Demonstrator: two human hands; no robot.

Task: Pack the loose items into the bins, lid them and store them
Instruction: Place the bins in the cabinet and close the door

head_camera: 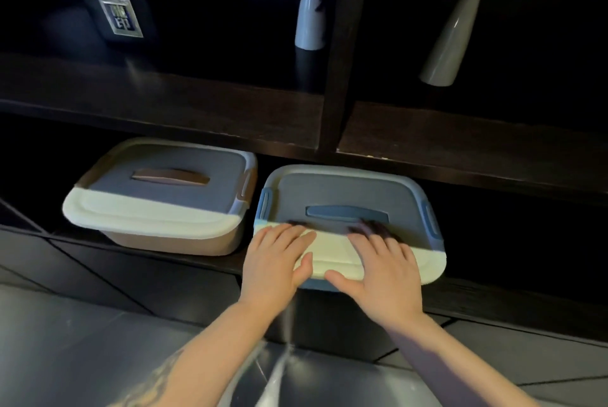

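A blue bin [427,270] with a white lid and blue clips sits on the low dark shelf, its front edge sticking out past the shelf. My left hand [274,262] and my right hand [383,270] lie flat on the front of its lid, fingers straight and pointing inward, thumbs over the front rim. To the left stands a tan bin [158,206] with a white lid, brown handle and brown clips, lidded and set further back under the shelf above.
The dark wooden shelf unit [230,117] has an upright divider above the bins. On the upper shelf stand a white vase [311,2], a grey vase [457,28] and a dark box with a silver label [115,8]. Grey tiled floor [65,341] lies below.
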